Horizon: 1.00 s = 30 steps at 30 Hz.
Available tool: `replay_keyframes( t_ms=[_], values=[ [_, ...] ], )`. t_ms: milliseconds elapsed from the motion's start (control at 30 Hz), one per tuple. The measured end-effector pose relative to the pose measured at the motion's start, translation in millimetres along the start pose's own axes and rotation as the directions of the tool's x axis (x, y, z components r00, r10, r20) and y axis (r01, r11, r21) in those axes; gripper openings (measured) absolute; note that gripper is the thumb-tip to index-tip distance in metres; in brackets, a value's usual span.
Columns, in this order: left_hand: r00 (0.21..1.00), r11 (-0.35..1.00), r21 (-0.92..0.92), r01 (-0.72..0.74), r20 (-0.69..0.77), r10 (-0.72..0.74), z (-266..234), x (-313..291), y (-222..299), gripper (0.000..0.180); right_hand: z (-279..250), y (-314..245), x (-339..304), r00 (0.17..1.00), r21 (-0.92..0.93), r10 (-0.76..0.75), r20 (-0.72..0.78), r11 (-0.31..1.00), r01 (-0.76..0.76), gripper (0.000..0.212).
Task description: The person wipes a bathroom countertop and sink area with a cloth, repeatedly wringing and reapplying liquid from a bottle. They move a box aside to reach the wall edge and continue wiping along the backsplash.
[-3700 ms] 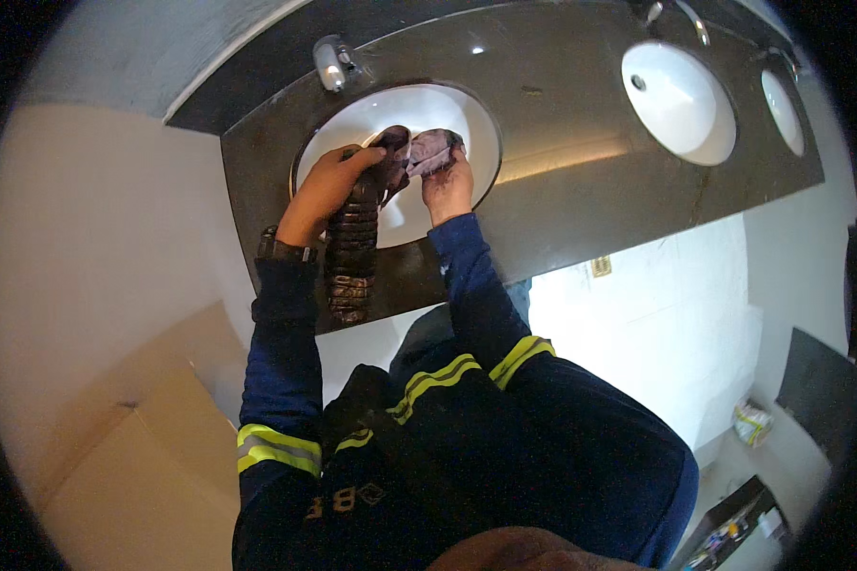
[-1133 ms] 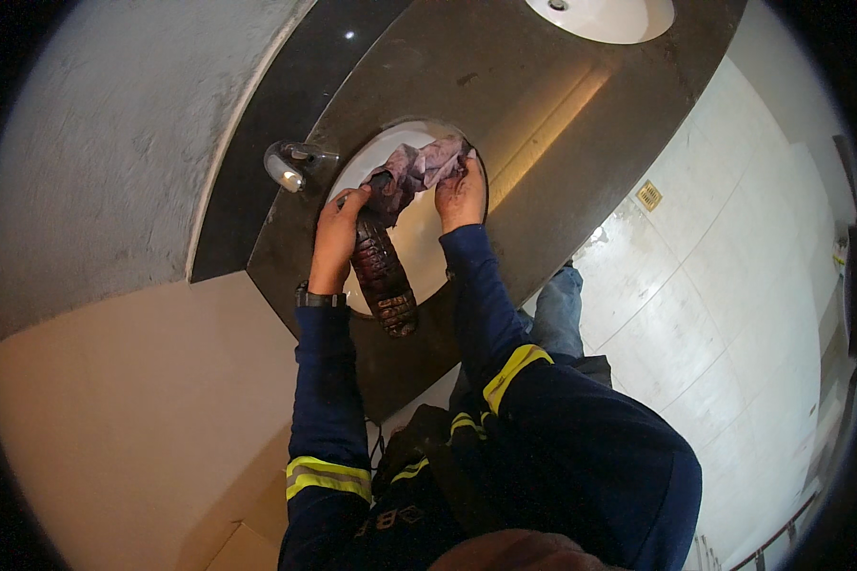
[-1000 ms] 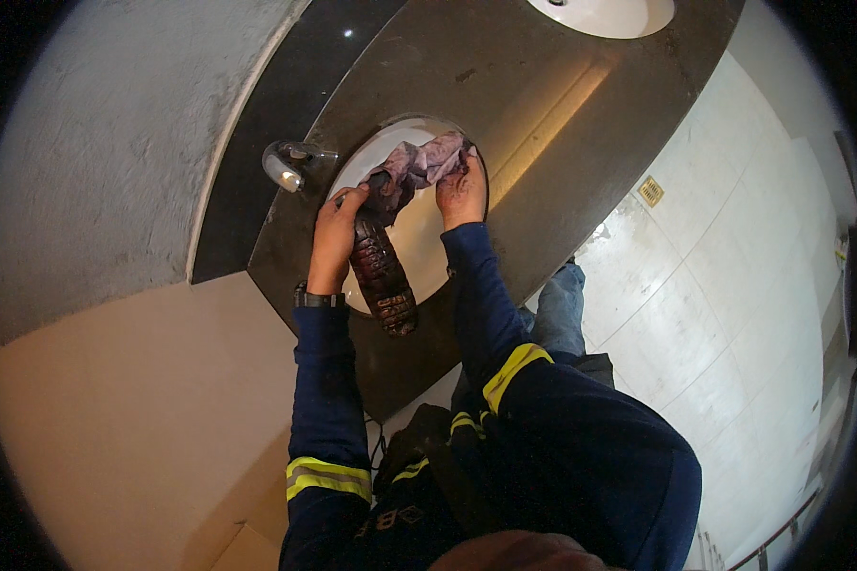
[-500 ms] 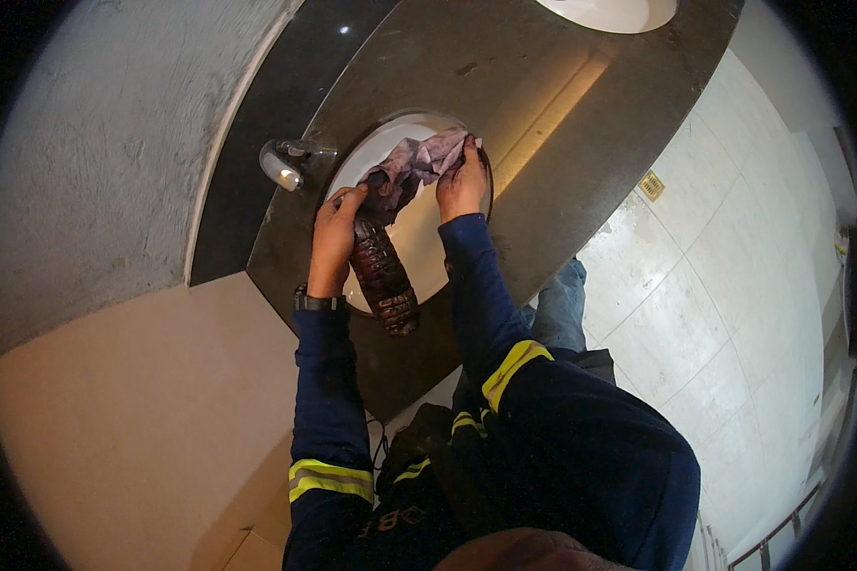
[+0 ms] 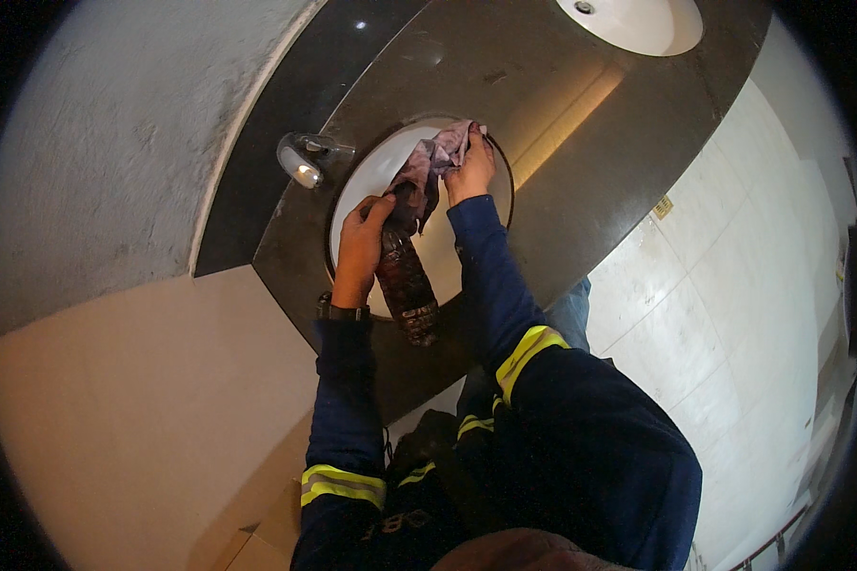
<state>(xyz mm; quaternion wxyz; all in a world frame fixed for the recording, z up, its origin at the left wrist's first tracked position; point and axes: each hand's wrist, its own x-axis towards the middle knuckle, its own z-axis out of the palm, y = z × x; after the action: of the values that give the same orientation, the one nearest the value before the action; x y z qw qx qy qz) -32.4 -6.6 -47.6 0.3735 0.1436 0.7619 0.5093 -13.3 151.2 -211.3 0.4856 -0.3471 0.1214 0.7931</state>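
A pinkish-grey, dark-stained cloth (image 5: 430, 164) is stretched above the white oval sink (image 5: 379, 169). My left hand (image 5: 360, 243) pinches its darker near end, thumb and fingers together. At the far right rim of the sink, my right hand (image 5: 471, 171) grips the other end. From beside my left hand, a long dark brown, wrinkled and ribbed piece (image 5: 408, 285) hangs down over the bowl and its near rim. It looks wet and shiny; whether it is joined to the cloth I cannot tell.
A chrome tap (image 5: 303, 160) stands left of the sink on the dark stone counter (image 5: 581, 181). A second white sink (image 5: 643, 27) is set into the counter farther off. A grey rough wall (image 5: 114, 162) rises at the left. Pale floor tiles (image 5: 676, 285) lie right.
The view has shifted, so the counter and sinks sit slightly lower and farther right. My hands keep hold of the cloth, which now slopes more steeply between them.
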Motion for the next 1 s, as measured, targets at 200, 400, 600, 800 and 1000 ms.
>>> replay_keyframes(
  t_ms=[200, 400, 600, 800, 1000],
  values=[
    [0.999, 0.998, -0.061, 0.035, -0.014, -0.036, 1.9, -0.1, -1.5, 0.029, 11.5, 35.2, 28.9, 0.999, -0.127, 0.009, -0.041, 0.992, -0.014, 0.013],
    [0.993, 0.997, -0.023, 0.074, -0.095, -0.076, -5.0, -0.4, -2.7, 0.030, 11.6, 67.1, 45.1, 1.000, -0.293, -0.003, 0.005, 0.956, 0.005, 0.015],
    [0.993, 0.997, -0.042, 0.065, -0.096, -0.069, -15.4, -9.4, -12.8, 0.031, 3.2, 98.8, 52.8, 0.995, -0.543, -0.022, 0.095, 0.837, 0.070, 0.022],
    [0.987, 0.993, -0.098, 0.067, -0.138, -0.080, -22.4, -13.8, -26.1, 0.031, -9.5, 130.1, 57.3, 0.974, -0.725, 0.168, 0.153, 0.689, -0.006, 0.030],
    [0.983, 0.987, -0.144, 0.069, -0.156, -0.092, -18.4, -13.0, -24.1, 0.031, -8.4, 134.7, 69.9, 0.989, -0.763, 0.112, 0.094, 0.646, -0.001, 0.022]
  ],
)
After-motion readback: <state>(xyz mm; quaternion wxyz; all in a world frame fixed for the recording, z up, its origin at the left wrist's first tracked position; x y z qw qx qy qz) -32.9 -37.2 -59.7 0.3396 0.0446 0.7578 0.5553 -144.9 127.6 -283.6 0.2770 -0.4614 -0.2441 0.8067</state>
